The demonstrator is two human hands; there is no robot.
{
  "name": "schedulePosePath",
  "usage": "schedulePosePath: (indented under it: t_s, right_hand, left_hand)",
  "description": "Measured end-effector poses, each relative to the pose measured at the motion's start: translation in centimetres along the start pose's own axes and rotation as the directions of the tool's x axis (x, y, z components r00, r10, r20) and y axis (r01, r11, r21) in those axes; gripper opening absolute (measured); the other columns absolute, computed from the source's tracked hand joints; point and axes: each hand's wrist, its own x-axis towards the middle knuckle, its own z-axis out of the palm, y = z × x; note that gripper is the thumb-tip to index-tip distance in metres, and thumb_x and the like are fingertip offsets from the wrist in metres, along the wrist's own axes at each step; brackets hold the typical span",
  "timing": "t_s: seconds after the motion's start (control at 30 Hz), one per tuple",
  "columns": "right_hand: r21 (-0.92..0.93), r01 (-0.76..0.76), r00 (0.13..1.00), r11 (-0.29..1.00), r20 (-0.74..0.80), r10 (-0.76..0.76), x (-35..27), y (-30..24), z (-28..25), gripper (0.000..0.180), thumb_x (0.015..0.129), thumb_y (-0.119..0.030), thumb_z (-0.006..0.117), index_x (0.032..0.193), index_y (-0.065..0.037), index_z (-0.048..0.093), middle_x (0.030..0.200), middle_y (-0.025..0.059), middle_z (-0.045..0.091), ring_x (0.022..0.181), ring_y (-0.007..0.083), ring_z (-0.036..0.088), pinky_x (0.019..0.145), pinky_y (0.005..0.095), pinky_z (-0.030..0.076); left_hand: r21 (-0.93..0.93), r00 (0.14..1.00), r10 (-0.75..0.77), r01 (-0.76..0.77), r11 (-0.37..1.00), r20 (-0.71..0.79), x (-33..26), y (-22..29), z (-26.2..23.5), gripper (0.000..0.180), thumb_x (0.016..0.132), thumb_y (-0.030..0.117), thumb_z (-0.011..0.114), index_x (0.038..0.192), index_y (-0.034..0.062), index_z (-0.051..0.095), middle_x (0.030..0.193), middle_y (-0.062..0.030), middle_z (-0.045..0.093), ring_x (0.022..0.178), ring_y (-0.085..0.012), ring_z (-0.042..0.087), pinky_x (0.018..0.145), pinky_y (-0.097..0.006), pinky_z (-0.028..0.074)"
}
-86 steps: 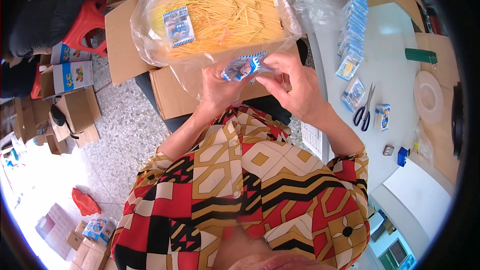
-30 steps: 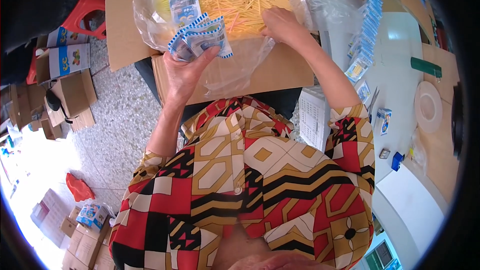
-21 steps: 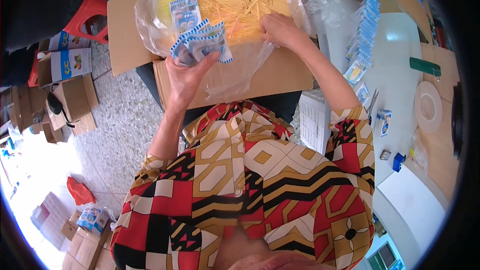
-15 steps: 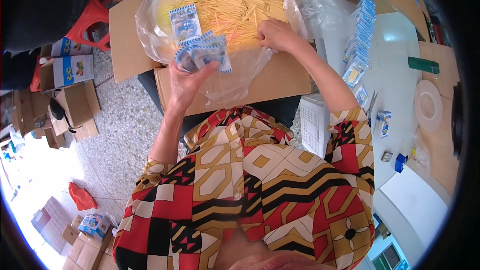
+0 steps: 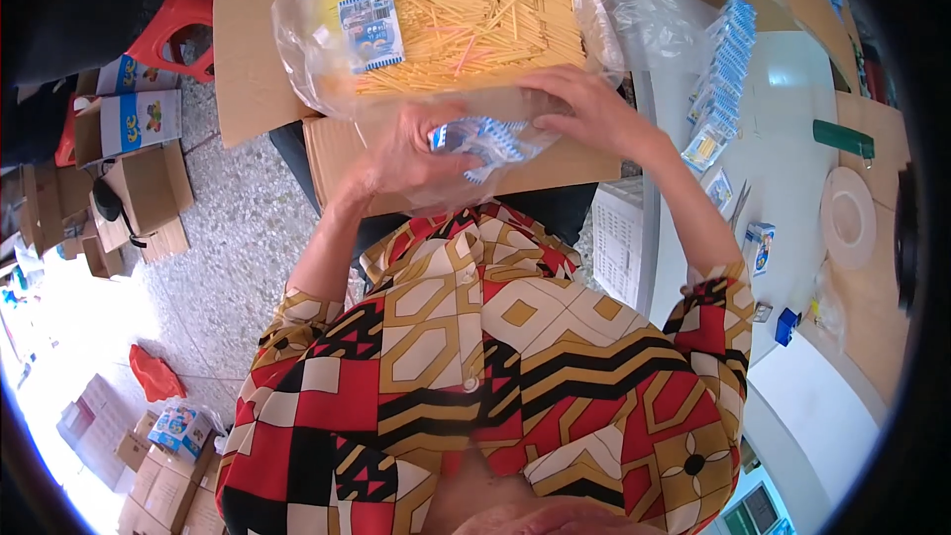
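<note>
My left hand (image 5: 408,151) is closed around a bunch of small blue-and-white packets (image 5: 487,147) with striped edges, held low over the near edge of a cardboard box. Just right of the bunch is my right hand (image 5: 592,111), its fingers stretched and thumb apart; whether its fingertips touch the packets or the plastic cannot be made out. Beyond both hands, many thin yellow sticks (image 5: 475,15) fill the box, with a few pinkish ones among them. One single packet (image 5: 371,32) lies flat on the sticks. A clear plastic bag (image 5: 302,50) lines the box.
The open box's flap (image 5: 248,74) sticks out left. On the white table (image 5: 783,89) to the right stand a long row of packets (image 5: 726,69), scissors (image 5: 739,206), a green stapler-like object (image 5: 843,139) and a tape ring (image 5: 849,218). Left are a red stool (image 5: 178,35) and cartons (image 5: 149,188).
My left hand has brought the packets nearer and to the right. My right hand has lifted out of the sticks and drawn back beside the bunch, its fingers now spread.
</note>
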Motion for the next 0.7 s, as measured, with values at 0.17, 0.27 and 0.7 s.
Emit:
schedulePosePath:
  t_s: [0.17, 0.27, 0.7]
  right_hand:
    - [-0.132, 0.098, 0.942, 0.986, -0.308, -0.134, -3.9, 0.1, 2.8, 0.022, 0.072, -0.005, 0.066, 0.094, -0.003, 0.063, 0.102, 0.0093, 0.060, 0.094, 0.0270, 0.057, 0.083, 0.0358, 0.046]
    - [-0.129, 0.057, 0.920, 0.990, -0.378, -0.102, -5.0, 0.0, 3.8, 0.020, 0.071, -0.002, 0.067, 0.090, -0.002, 0.062, 0.095, 0.0080, 0.060, 0.089, 0.0261, 0.057, 0.079, 0.0331, 0.047]
    - [-0.005, -0.313, 0.902, 0.950, -0.314, 0.296, 0.3, 1.6, -2.8, 0.021, 0.080, -0.010, 0.056, 0.100, -0.002, 0.059, 0.087, 0.0138, 0.062, 0.072, 0.0242, 0.060, 0.065, 0.0328, 0.048]
  left_hand:
    - [0.068, 0.993, 0.113, -0.115, 0.991, 0.028, -1.1, -1.9, 0.5, 0.036, 0.066, 0.007, 0.074, 0.100, 0.0001, 0.065, 0.087, -0.0084, 0.067, 0.097, -0.0147, 0.057, 0.094, -0.033, 0.038]
    - [0.077, 0.989, 0.136, -0.140, 0.987, 0.051, -1.2, -2.0, 0.6, 0.039, 0.065, 0.006, 0.074, 0.102, 0.0000, 0.064, 0.090, -0.0131, 0.067, 0.105, -0.0172, 0.055, 0.089, -0.030, 0.041]
    - [-0.219, 0.999, -0.044, 0.041, 0.975, -0.007, 0.2, -0.6, 1.3, 0.055, 0.070, 0.005, 0.074, 0.119, -0.0046, 0.052, 0.098, -0.0064, 0.065, 0.088, -0.0081, 0.058, 0.082, -0.025, 0.046]
